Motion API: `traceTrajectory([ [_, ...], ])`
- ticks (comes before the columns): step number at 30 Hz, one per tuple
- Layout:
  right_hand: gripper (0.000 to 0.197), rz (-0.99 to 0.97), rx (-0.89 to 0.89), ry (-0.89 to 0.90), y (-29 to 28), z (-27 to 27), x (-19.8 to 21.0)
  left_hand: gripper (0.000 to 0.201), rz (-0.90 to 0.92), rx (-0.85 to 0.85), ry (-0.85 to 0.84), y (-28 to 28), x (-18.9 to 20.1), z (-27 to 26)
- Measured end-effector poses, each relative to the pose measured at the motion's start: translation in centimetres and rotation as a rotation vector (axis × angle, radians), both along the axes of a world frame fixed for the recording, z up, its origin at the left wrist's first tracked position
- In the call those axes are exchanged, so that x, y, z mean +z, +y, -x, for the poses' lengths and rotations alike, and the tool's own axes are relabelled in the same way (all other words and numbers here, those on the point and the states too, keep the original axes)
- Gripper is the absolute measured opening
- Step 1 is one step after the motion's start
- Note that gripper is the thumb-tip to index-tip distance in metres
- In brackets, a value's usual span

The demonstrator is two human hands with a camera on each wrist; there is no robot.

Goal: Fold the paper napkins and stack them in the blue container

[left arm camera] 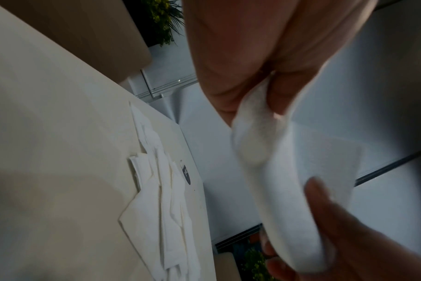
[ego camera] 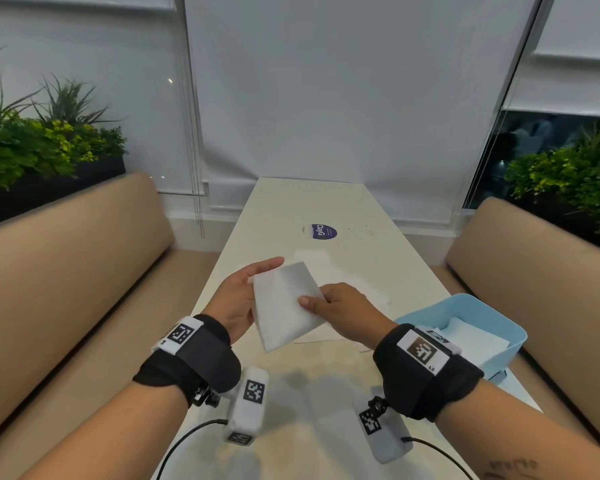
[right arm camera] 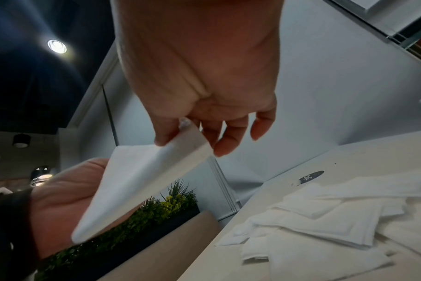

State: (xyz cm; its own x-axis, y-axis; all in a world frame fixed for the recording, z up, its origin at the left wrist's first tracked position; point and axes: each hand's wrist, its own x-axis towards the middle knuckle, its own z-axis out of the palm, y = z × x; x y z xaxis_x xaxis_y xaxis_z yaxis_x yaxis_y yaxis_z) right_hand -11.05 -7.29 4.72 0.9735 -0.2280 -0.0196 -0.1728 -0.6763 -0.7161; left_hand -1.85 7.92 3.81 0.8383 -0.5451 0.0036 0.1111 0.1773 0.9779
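Observation:
A folded white napkin point(ego camera: 284, 306) hangs in the air above the cream table point(ego camera: 302, 386), held between both hands. My left hand point(ego camera: 257, 282) grips its left edge, thumb along the top and fingers behind. My right hand point(ego camera: 312, 303) pinches the right edge with the thumb on top. The left wrist view shows fingertips point(left arm camera: 274, 98) pinching the napkin point(left arm camera: 289, 180). In the right wrist view thumb and forefinger nip its corner point(right arm camera: 137, 180). The light blue container point(ego camera: 440, 306) stands at the table's right edge with folded napkins point(ego camera: 471, 337) inside.
Loose unfolded napkins point(ego camera: 326, 268) lie spread on the table under and beyond my hands, also seen as a pile point(right arm camera: 324, 218). A round purple sticker point(ego camera: 321, 232) sits farther back. Tan benches point(ego camera: 66, 271) flank the table, with planters behind.

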Motion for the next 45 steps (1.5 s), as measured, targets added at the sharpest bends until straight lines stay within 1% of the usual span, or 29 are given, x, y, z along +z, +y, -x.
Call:
traceTrajectory([
  [2,0.042,-0.047,-0.007,0.004,0.0,-0.2,0.0,0.028,0.012,-0.009,0.012,0.2,0.1,0.0],
  [5,0.036,-0.152,-0.018,-0.026,0.1,-0.1,-0.1,0.027,0.036,-0.009,0.017,0.2,0.1,0.0],
  [7,0.041,-0.188,-0.027,-0.037,0.2,-0.1,0.1,0.029,0.051,-0.012,0.026,0.2,0.1,0.1],
  [13,0.035,-0.239,-0.059,-0.016,0.3,0.1,0.6,0.031,0.069,-0.039,0.041,0.0,-0.1,0.6],
  [20,0.039,-0.267,-0.138,-0.023,0.3,-0.2,0.1,0.034,0.057,-0.021,0.022,0.0,-0.1,0.7],
  [24,0.043,-0.215,-0.159,-0.011,0.3,-0.2,0.3,0.034,0.085,-0.065,0.015,0.2,0.0,0.8],
  [25,0.044,-0.204,-0.161,-0.010,0.3,-0.2,0.3,0.032,0.082,-0.076,0.002,0.2,0.0,0.8],
  [27,0.045,-0.189,-0.163,-0.008,0.3,-0.2,0.4,0.017,0.049,-0.083,-0.052,0.2,0.0,0.8],
  [28,0.044,-0.180,-0.164,-0.006,0.3,-0.2,0.4,0.014,0.023,-0.075,-0.082,0.2,0.0,0.8],
  [31,0.040,-0.164,-0.164,0.000,0.4,-0.2,0.4,0.028,-0.037,-0.027,-0.154,-0.1,-0.3,0.7],
  [33,0.036,-0.170,-0.157,-0.003,0.4,-0.1,0.4,0.031,-0.062,-0.004,-0.173,-0.2,-0.4,0.7],
  [35,0.027,-0.177,-0.145,-0.027,0.4,0.0,0.4,0.032,-0.080,0.028,-0.169,-0.3,-0.6,0.5],
  [36,0.022,-0.202,-0.155,-0.049,0.4,0.0,0.4,0.032,-0.074,0.047,-0.159,-0.3,-0.7,0.4],
  [37,0.024,-0.258,-0.180,-0.072,0.3,0.1,0.4,0.032,-0.064,0.069,-0.147,-0.3,-0.6,0.3],
  [40,0.046,-0.493,-0.273,-0.102,-0.2,0.2,0.3,0.031,0.010,0.137,-0.095,-0.1,-0.2,-0.2],
  [42,0.052,-0.640,-0.289,-0.090,-0.3,0.2,0.3,0.033,0.085,0.159,-0.064,0.0,0.2,-0.4],
  [44,0.050,-0.741,-0.245,-0.054,-0.1,0.3,0.3,0.032,0.152,0.166,-0.045,0.0,0.5,-0.5],
  [45,0.046,-0.750,-0.198,-0.032,0.1,0.2,0.4,0.032,0.173,0.166,-0.040,0.0,0.6,-0.4],
])
